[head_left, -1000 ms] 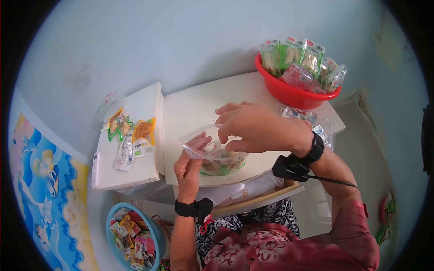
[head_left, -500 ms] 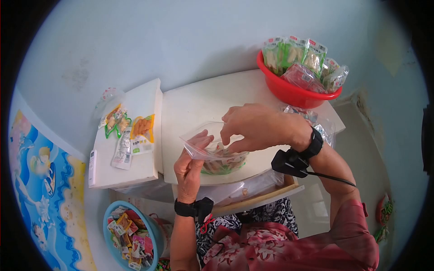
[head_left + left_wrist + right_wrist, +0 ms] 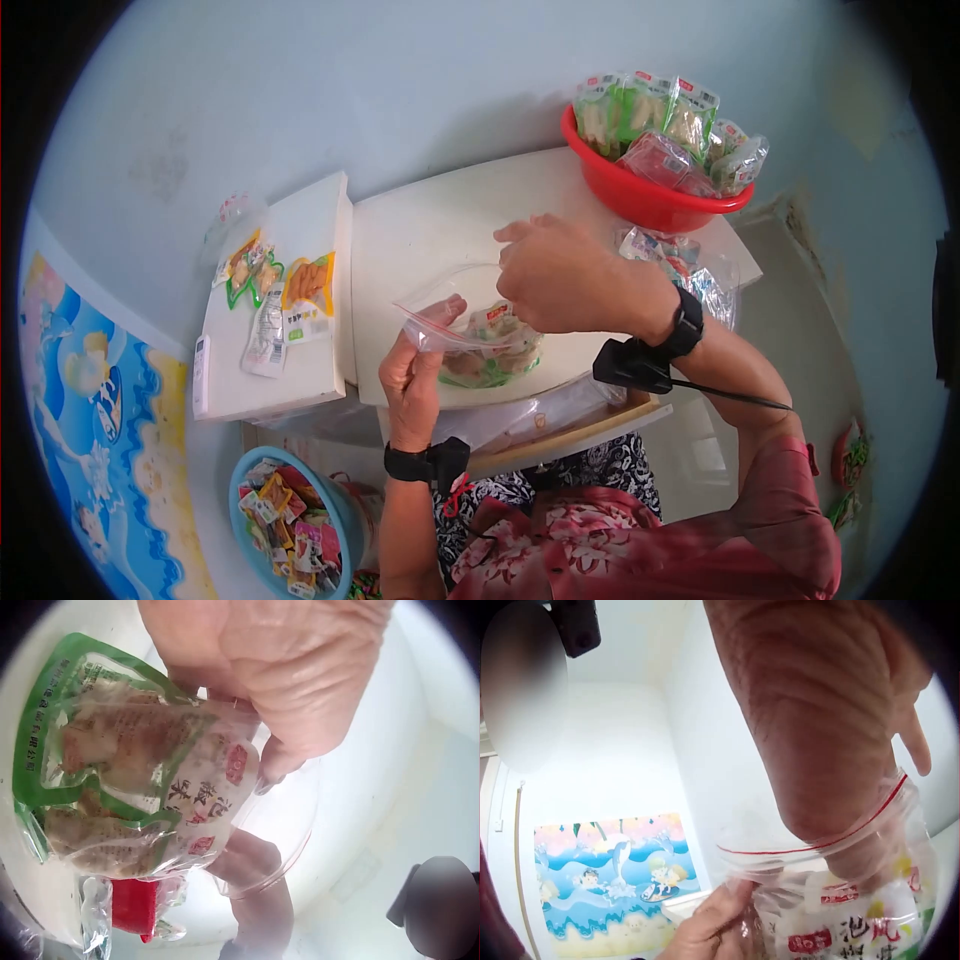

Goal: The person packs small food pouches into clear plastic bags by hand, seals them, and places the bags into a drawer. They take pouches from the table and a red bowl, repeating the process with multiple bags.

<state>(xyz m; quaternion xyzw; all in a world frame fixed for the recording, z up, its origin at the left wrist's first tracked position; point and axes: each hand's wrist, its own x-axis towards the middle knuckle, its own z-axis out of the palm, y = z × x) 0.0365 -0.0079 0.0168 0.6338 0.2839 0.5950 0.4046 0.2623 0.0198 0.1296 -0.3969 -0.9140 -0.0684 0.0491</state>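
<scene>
A clear zip bag (image 3: pixel 468 277) with a red line along its mouth stands over the white table in the head view. Green-edged, see-through food packets (image 3: pixel 490 362) with pale pieces lie inside it; one packet (image 3: pixel 112 742) fills much of the left wrist view. My left hand (image 3: pixel 413 385) grips the left side of the bag's mouth, thumb on the near side and fingers behind the plastic. At the right side of the mouth, my right hand (image 3: pixel 590 275) pinches the rim, one finger sticking out. In the right wrist view the red zip line (image 3: pixel 810 847) runs across that hand.
A red basin (image 3: pixel 650 205) heaped with similar packets stands at the back right, with loose clear wrappers (image 3: pixel 700 280) before it. Snack packets (image 3: pixel 308 285) and a white remote (image 3: pixel 201 375) lie on the left surface. A blue basin (image 3: pixel 345 520) of small packets stands below; a drawer (image 3: pixel 560 440) is pulled out.
My right hand has lifted out of the bag's mouth to its right rim, fingers curling in. The packets in the bag show more plainly. My left hand keeps its hold, almost unmoved.
</scene>
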